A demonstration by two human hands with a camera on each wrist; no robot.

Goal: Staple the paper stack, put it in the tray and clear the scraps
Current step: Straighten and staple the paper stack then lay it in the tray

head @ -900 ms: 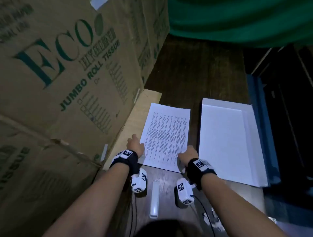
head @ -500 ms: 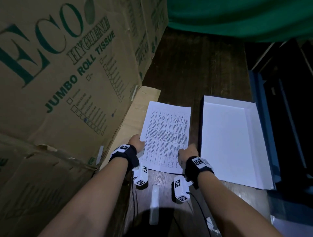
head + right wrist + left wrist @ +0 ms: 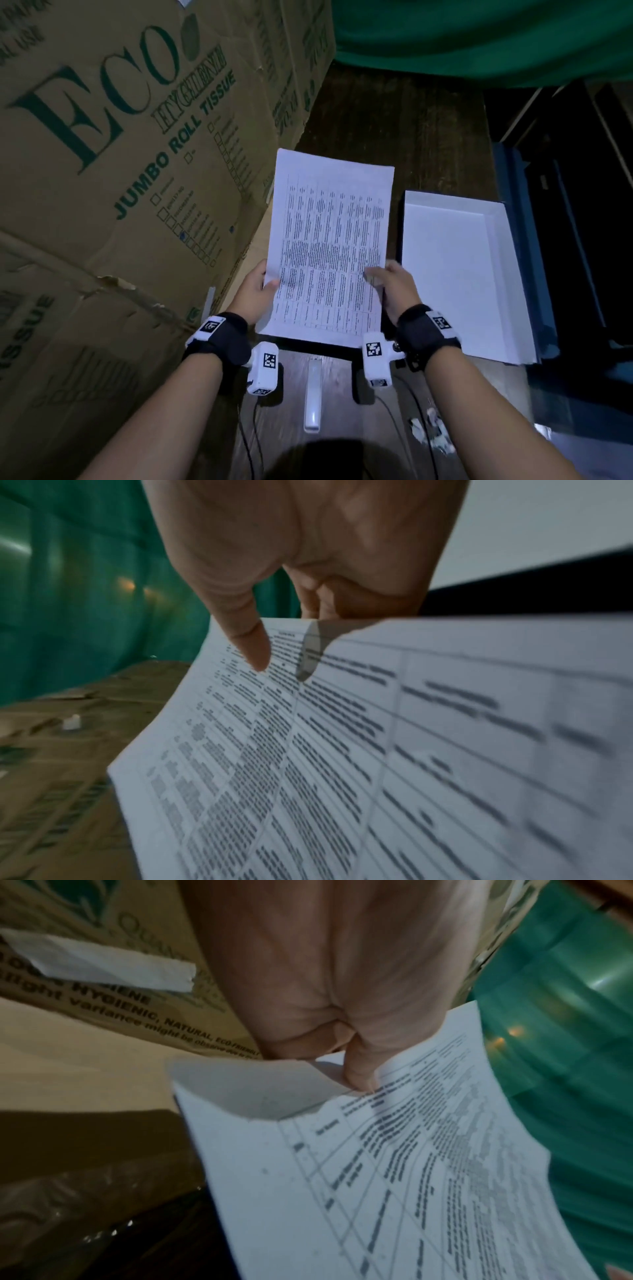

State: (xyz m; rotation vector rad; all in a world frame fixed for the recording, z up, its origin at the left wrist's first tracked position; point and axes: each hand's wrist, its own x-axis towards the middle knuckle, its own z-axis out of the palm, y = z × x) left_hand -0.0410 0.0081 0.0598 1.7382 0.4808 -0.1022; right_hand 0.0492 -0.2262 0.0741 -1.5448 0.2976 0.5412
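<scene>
1. Head view: you hold one paper stack (image 3: 329, 246) in two hands. Your left hand (image 3: 251, 294) pinches its left edge, thumb on the printed face; your right hand (image 3: 394, 287) pinches the right edge the same way.
2. Same view: one white tray (image 3: 493, 274) lies just right of the stack on the dark wooden table (image 3: 394, 120). One white stapler (image 3: 313, 394) lies between your wrists, nearer you than the sheets. A few small paper scraps (image 3: 430, 428) lie by your right forearm. One large printed cardboard box (image 3: 120, 154) fills the left side.
3. Against the earlier head frames, the stack is now raised off the table and tilted toward you; before, it lay flat under both hands. Tray and stapler lie as before.
4. Left wrist view: one thumb (image 3: 359, 1069) presses the printed sheet, the remaining fingers curled behind it; the corner there is folded over.
5. Right wrist view: one thumb (image 3: 250, 642) lies on the print, fingers tucked under the edge, gripping the sheets.
</scene>
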